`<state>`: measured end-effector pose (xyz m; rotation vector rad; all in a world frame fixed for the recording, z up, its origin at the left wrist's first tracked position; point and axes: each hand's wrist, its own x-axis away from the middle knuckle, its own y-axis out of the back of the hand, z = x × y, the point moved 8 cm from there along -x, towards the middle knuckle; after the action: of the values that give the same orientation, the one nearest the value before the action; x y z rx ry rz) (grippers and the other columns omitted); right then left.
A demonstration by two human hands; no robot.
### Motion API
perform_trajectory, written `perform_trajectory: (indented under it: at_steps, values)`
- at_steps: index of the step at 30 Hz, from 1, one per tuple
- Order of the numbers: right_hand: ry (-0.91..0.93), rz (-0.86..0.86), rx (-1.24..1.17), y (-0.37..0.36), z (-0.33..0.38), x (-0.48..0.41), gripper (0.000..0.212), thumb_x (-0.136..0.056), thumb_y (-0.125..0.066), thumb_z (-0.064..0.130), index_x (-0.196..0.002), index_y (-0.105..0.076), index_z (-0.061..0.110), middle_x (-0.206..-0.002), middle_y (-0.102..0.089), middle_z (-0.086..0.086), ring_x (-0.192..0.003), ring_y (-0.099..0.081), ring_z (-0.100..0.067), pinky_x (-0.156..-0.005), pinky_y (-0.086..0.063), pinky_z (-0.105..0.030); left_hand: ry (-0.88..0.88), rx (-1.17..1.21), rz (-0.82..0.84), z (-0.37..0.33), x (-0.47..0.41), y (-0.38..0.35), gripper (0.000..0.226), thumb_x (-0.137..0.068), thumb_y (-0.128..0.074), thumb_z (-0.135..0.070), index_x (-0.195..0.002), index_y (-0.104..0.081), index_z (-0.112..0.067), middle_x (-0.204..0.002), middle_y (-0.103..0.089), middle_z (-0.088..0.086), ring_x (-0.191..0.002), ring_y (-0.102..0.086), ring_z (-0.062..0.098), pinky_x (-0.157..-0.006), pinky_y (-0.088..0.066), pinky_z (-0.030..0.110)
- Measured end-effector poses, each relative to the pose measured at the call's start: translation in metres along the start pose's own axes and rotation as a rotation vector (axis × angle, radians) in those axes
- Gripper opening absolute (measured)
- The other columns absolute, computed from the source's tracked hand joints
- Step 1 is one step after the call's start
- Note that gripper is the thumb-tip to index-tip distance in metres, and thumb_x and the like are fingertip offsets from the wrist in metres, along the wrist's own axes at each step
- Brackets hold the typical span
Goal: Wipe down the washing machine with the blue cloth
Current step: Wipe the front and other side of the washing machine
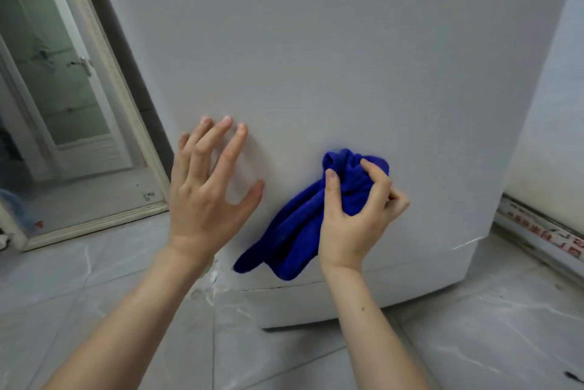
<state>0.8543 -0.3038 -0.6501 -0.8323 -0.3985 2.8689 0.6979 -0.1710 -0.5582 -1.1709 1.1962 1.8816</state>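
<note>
The white washing machine (347, 57) fills most of the view, its flat front panel facing me. My right hand (357, 215) grips a bunched blue cloth (294, 225) and holds it against the lower part of the panel; a loose end of the cloth hangs down to the left. My left hand (208, 190) is spread with straight fingers, its fingertips at the panel to the left of the cloth. It holds nothing.
A pale door frame (104, 219) with a glass door (63, 73) stands to the left of the machine. Grey marbled floor tiles (126, 294) run underneath. A wall and a sliding-door track (543, 231) lie at the right.
</note>
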Motion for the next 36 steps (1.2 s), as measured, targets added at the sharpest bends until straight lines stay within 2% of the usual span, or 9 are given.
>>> perform_trajectory:
  at_steps: [6, 8, 10, 15, 18, 21, 25, 28, 36]
  values:
    - [-0.548, -0.120, 0.048, 0.052, -0.098, 0.066, 0.039, -0.084, -0.076, 0.024, -0.117, -0.055, 0.022, -0.113, -0.039, -0.006, -0.093, -0.052, 0.008, -0.086, -0.044, -0.024, 0.050, 0.001, -0.019, -0.005, 0.000, -0.002, 0.065, -0.084, -0.074, -0.029, -0.141, -0.052, -0.008, -0.146, -0.044, 0.017, -0.143, -0.032, 0.036, -0.118, -0.025, 0.055]
    - [-0.487, -0.135, 0.032, 0.040, -0.078, 0.046, 0.039, -0.084, -0.077, 0.028, -0.115, -0.054, 0.022, -0.113, -0.038, -0.005, -0.096, -0.054, -0.015, -0.073, -0.039, -0.010, 0.053, 0.006, -0.026, -0.006, 0.000, -0.002, 0.064, -0.084, -0.073, -0.030, -0.141, -0.053, -0.009, -0.146, -0.045, 0.016, -0.143, -0.032, 0.037, -0.117, -0.026, 0.057]
    - [-0.343, -0.137, 0.007, 0.022, -0.041, 0.013, 0.039, -0.082, -0.078, 0.033, -0.113, -0.056, 0.024, -0.112, -0.039, -0.005, -0.098, -0.050, -0.016, -0.071, -0.037, -0.002, 0.046, 0.008, -0.016, -0.009, 0.000, -0.004, 0.064, -0.084, -0.073, -0.031, -0.141, -0.053, -0.009, -0.147, -0.044, 0.014, -0.144, -0.030, 0.037, -0.117, -0.026, 0.059]
    - [-0.047, -0.120, 0.056, 0.012, -0.017, -0.008, 0.035, -0.083, -0.078, 0.028, -0.113, -0.065, 0.016, -0.107, -0.043, -0.006, -0.096, -0.048, -0.014, -0.085, -0.045, -0.016, 0.039, 0.023, 0.006, -0.018, 0.005, -0.017, 0.065, -0.085, -0.072, -0.032, -0.143, -0.052, -0.011, -0.151, -0.040, 0.010, -0.147, -0.026, 0.037, -0.117, -0.023, 0.061]
    - [-0.364, -0.202, 0.085, 0.046, -0.085, 0.037, 0.039, -0.085, -0.075, 0.030, -0.118, -0.061, 0.012, -0.112, -0.042, -0.007, -0.098, -0.050, -0.015, -0.087, -0.045, -0.028, 0.065, 0.031, -0.014, -0.022, 0.009, -0.021, 0.065, -0.084, -0.072, -0.030, -0.142, -0.052, -0.010, -0.151, -0.040, 0.009, -0.147, -0.026, 0.037, -0.118, -0.022, 0.061]
    - [-0.714, -0.262, 0.035, 0.056, -0.112, 0.063, 0.038, -0.089, -0.069, 0.035, -0.119, -0.056, 0.014, -0.117, -0.040, -0.008, -0.095, -0.056, -0.029, -0.079, -0.040, -0.021, 0.079, 0.051, -0.013, -0.027, 0.013, -0.025, 0.066, -0.082, -0.073, -0.029, -0.142, -0.052, -0.010, -0.151, -0.039, 0.007, -0.147, -0.025, 0.036, -0.119, -0.020, 0.060]
    - [-0.357, -0.271, -0.067, 0.023, -0.033, -0.005, 0.033, -0.086, -0.075, 0.025, -0.113, -0.061, 0.014, -0.112, -0.040, -0.003, -0.097, -0.054, -0.020, -0.076, -0.035, 0.000, 0.026, 0.051, -0.013, -0.024, 0.012, -0.022, 0.064, -0.082, -0.075, -0.032, -0.140, -0.054, -0.012, -0.149, -0.041, 0.005, -0.145, -0.029, 0.035, -0.118, -0.023, 0.059]
    - [-0.165, -0.210, -0.047, 0.008, -0.005, -0.032, 0.034, -0.085, -0.075, 0.028, -0.113, -0.062, 0.014, -0.110, -0.042, -0.006, -0.099, -0.050, -0.015, -0.081, -0.037, -0.003, -0.051, 0.035, -0.028, -0.004, 0.012, -0.007, 0.061, -0.084, -0.077, -0.032, -0.137, -0.053, -0.014, -0.146, -0.044, 0.006, -0.140, -0.039, 0.033, -0.112, -0.034, 0.059]
    - [-0.589, -0.244, 0.060, 0.042, -0.093, 0.063, 0.039, -0.093, -0.066, 0.030, -0.122, -0.053, 0.007, -0.123, -0.041, -0.019, -0.099, -0.053, -0.028, -0.076, -0.034, -0.011, 0.021, 0.023, -0.044, 0.049, 0.033, 0.018, 0.059, -0.086, -0.077, -0.035, -0.132, -0.059, -0.004, -0.140, -0.053, 0.015, -0.136, -0.043, 0.037, -0.112, -0.036, 0.056]
